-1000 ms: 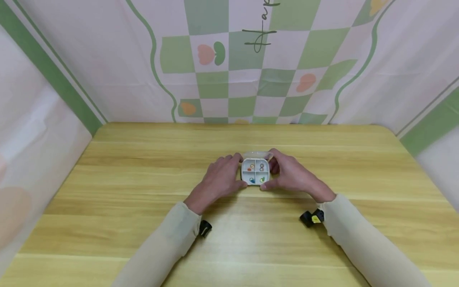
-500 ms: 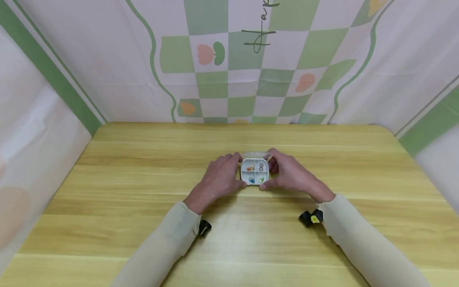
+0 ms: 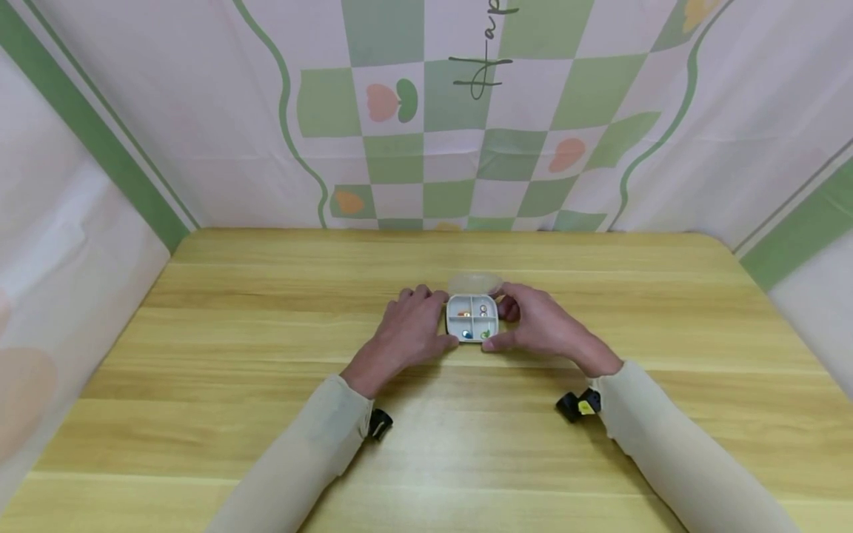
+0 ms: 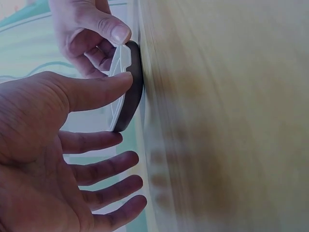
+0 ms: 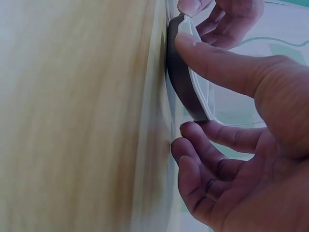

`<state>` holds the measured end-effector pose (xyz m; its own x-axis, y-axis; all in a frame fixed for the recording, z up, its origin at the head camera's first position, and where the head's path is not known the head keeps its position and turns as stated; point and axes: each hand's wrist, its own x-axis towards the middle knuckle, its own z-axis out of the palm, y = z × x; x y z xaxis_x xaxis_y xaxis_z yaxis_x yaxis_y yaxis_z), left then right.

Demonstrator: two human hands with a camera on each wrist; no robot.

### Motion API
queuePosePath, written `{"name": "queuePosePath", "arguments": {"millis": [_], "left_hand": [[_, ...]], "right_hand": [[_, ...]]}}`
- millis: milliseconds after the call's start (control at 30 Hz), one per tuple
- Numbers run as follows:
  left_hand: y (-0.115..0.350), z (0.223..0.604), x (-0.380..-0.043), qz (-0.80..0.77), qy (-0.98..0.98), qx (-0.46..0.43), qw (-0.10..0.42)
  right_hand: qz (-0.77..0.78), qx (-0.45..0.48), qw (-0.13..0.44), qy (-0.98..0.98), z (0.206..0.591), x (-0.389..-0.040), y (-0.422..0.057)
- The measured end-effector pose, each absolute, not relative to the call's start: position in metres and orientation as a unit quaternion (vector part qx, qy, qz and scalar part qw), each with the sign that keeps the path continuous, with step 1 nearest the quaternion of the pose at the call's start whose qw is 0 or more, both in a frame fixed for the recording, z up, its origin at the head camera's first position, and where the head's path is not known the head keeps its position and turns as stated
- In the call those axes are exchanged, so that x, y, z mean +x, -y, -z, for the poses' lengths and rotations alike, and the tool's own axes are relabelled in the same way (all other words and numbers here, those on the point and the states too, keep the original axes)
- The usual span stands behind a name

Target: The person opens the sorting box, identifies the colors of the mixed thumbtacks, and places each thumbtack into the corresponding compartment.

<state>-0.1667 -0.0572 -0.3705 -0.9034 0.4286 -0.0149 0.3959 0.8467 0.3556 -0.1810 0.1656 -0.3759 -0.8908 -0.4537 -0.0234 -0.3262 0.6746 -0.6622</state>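
A small pill box (image 3: 472, 319) sits on the wooden table with its clear lid (image 3: 474, 283) raised at the far side. Four-way dividers split its white inside. Orange, brownish, blue and green small pieces lie in separate compartments. My left hand (image 3: 415, 326) grips the box's left side, thumb at the near edge and index finger toward the far corner. On the other side my right hand (image 3: 538, 323) holds it between thumb and index finger. Both wrist views show the dark outer wall (image 4: 133, 99) and the white rim (image 5: 199, 92); the inside is mostly hidden there.
The light wooden table (image 3: 266, 296) extends around the hands. A checkered green and white cloth (image 3: 460, 155) hangs behind its far edge. Black wrist cameras (image 3: 578, 406) are worn below both hands, near the beige sleeves (image 3: 300, 451).
The clear lid now shows more of its face beyond the box. My right index finger has shifted slightly nearer. Some pieces inside look slightly shifted, while both hands stay around the box.
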Motion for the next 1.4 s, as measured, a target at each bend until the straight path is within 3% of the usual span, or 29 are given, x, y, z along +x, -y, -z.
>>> {"name": "queuePosePath", "arguments": {"millis": [567,1400], "left_hand": [[0.0580,0.3717,-0.1667,-0.169,-0.962,0.207,0.052],[0.0587,0.3730,-0.1687,-0.170,-0.963,0.194,0.074]], "right_hand": [[0.339,-0.216,0.063,-0.913,0.3754,-0.1824,-0.1662],[0.339,-0.200,0.083,-0.916,0.3771,-0.1845,-0.1677]]}}
